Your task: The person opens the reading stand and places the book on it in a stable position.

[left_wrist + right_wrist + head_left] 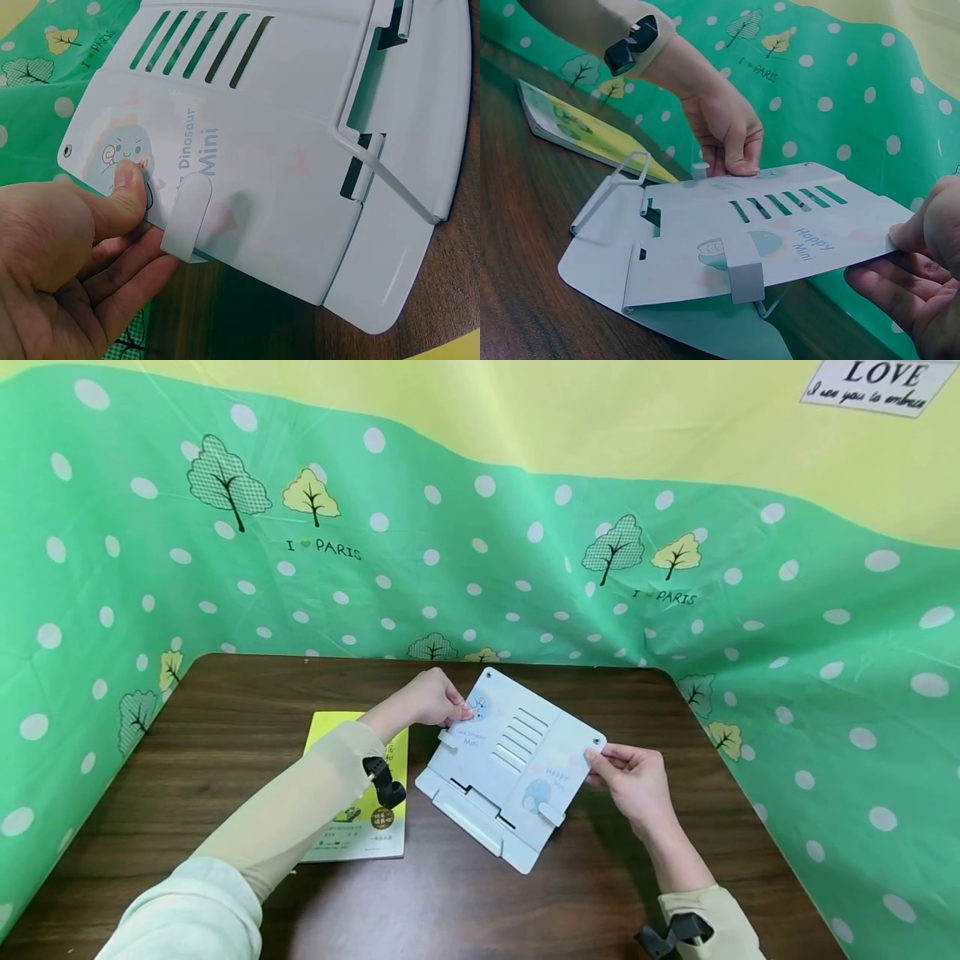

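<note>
A white metal book stand (480, 768), printed with pale dinosaurs and the words "Happy Mini", is held at a slant over the dark wooden table. My left hand (435, 697) pinches its left edge, thumb on the printed face and fingers beneath, beside a page clip (189, 214). On the opposite side, my right hand (633, 777) grips the edge near the upper right corner. A row of slots crosses the back panel (285, 187). The lower ledge (592, 255) is folded out, with a wire bar (634, 169) raised from it. My right fingers curl under the panel.
A yellow and white book (333, 724) lies flat on the table (225, 743) to the left, partly under my left forearm. Green polka-dot cloth (450, 527) hangs behind the table and along its sides. Black straps (385, 782) circle both wrists.
</note>
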{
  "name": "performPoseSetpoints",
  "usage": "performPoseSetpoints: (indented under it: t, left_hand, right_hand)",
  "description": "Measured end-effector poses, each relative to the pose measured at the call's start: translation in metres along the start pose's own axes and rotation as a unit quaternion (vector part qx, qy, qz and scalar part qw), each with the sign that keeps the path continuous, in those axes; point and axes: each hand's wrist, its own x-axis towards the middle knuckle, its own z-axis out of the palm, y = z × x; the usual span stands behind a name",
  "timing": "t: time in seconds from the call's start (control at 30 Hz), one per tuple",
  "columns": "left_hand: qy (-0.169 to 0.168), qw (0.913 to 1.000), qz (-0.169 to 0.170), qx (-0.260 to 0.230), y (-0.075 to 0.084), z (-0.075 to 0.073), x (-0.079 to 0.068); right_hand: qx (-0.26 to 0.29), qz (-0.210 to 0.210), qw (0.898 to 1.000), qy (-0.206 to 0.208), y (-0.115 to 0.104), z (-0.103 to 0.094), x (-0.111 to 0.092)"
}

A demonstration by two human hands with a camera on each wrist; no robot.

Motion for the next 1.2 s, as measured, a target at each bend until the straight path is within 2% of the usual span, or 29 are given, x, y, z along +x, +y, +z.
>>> performPoseSetpoints:
  t: [0.53,0.8,1.2]
  left_hand:
    - [-0.002,1.0,-0.003,-0.006,0.0,0.0,-0.005]
    - [0.003,1.0,0.002,0.001,-0.003,0.001,-0.008]
    - [0.006,0.9995,-0.012,-0.027,-0.006,0.002,-0.014]
  right_hand:
    - [-0.008,-0.003,1.0,0.0,0.001,-0.001,0.007]
    - [-0.035,-0.001,0.999,0.006,0.0,0.0,0.014]
    - [-0.053,-0.009,0.999,0.009,0.001,0.003,0.025]
